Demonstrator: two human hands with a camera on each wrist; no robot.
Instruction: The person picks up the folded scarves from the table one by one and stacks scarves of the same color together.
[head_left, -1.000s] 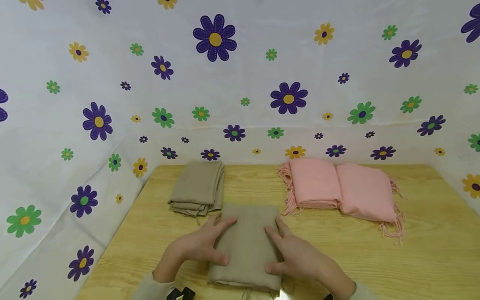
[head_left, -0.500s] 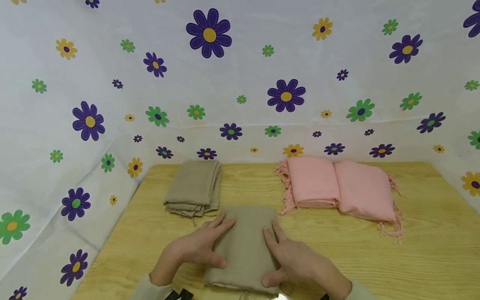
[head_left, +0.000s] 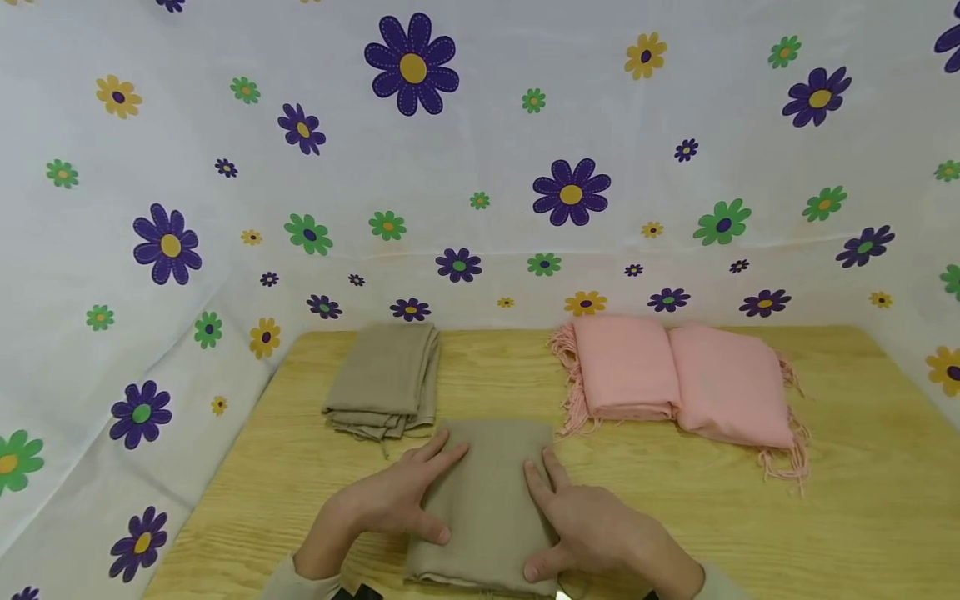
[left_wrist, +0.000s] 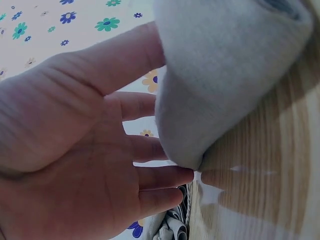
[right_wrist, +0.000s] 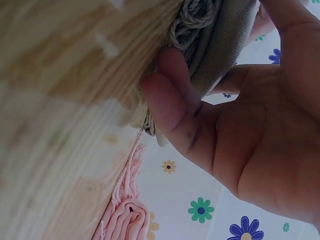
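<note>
A folded beige scarf [head_left: 491, 500] lies on the table in front of me, its fold lines running lengthwise. My left hand [head_left: 397, 500] rests along its left side, thumb and index finger on top, fingers straight; in the left wrist view the fingertips meet the scarf's rounded edge near the wood. On the opposite side is my right hand [head_left: 592, 525], thumb on the near corner and fingers on the right edge. The right wrist view shows its lower fingers [right_wrist: 172, 107] beside layered edges and twisted fringe [right_wrist: 192, 22].
A second folded beige scarf [head_left: 386, 371] sits at the back left of the wooden table [head_left: 750, 533]. Two folded pink scarves with fringes, one on the left [head_left: 626, 362] and one on the right [head_left: 727, 383], lie side by side at the back right. Flower-printed white cloth [head_left: 465, 142] hangs behind.
The head view has shifted slightly. Both hands keep almost the same place on the beige scarf, and the other scarves have not moved.
</note>
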